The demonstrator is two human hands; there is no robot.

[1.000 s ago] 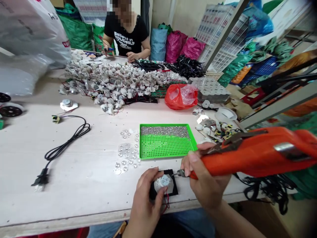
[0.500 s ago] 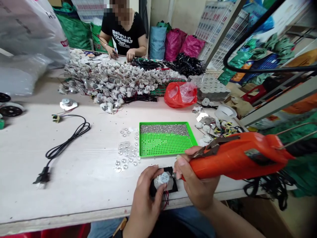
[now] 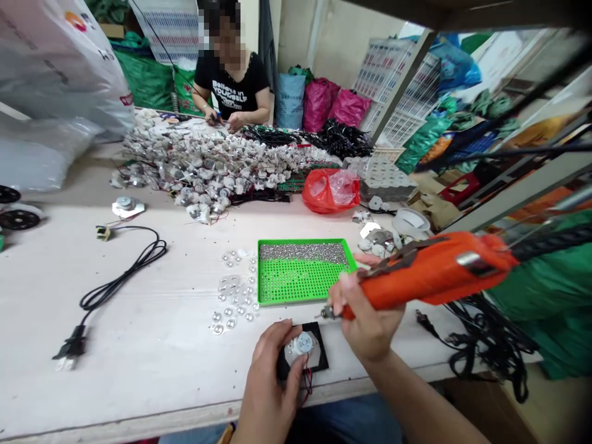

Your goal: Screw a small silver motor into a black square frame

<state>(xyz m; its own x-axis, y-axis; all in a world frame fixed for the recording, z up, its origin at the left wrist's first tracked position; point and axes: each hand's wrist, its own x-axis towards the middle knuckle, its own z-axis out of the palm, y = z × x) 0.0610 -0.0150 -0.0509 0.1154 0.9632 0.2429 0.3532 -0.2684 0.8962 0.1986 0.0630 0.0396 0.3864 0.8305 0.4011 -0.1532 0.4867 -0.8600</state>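
Observation:
My left hand (image 3: 272, 373) is closed around a small round motor (image 3: 304, 343) with red and dark wires, its thumb and fingers on either side. The motor sits on a metal plate in a black square block (image 3: 322, 364) at the table's front edge. In my right hand (image 3: 370, 317) is an orange electric screwdriver (image 3: 435, 271), its bit pointing left, above and apart from the block. Just beyond lies a green perforated tray (image 3: 277, 296) with many small screws (image 3: 300, 251) along its far side. Small clear discs (image 3: 231, 311) are spread left of the tray.
A large heap of wired motors (image 3: 198, 166) covers the table's far part, before a seated co-worker (image 3: 235, 86). A red plastic bag (image 3: 324, 192) stands behind the tray. A black plug cord (image 3: 124, 271) lies left; coiled black cables (image 3: 485, 345) lie right.
My right hand has lifted the electric screwdriver up from beside the motor, so its bit now shows clear of the block. My left hand stays on the motor. The view has shifted slightly.

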